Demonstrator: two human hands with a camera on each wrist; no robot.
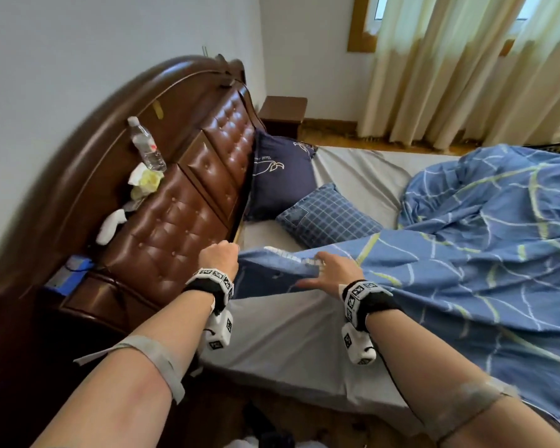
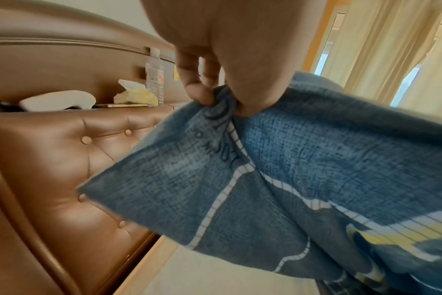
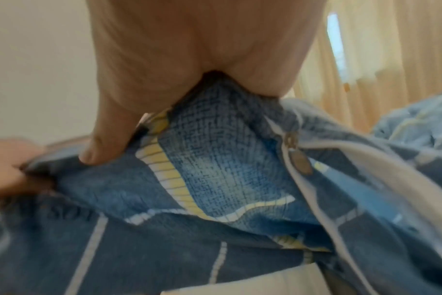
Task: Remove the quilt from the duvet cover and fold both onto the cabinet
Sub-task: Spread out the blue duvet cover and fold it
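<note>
Basically just starting: left hand (image 1: 222, 258) and right hand (image 3: 189, 65) both pinch the duvet cover (image 1: 466, 247) edge beside its zipper (image 3: 299, 157). Quilt looks to be inside yet, nothing folded.

Blue duvet cover (image 1: 485, 253) with white and yellow lines, rumpled, at 3 o'clock on the bed (image 1: 291, 331); quilt apparently still inside.

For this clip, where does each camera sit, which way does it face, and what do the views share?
Head: worn on the head, looking forward and down over the bed toward the headboard; both forearms, left hand and right hand show.
Left wrist: along the left hand toward the headboard; fingers pinch the duvet cover.
Right wrist: along the right hand, toward the curtain; the thumb presses the cover near its zipper.
Shared: the cover in all three; the bottle in the head and left wrist views.
</note>
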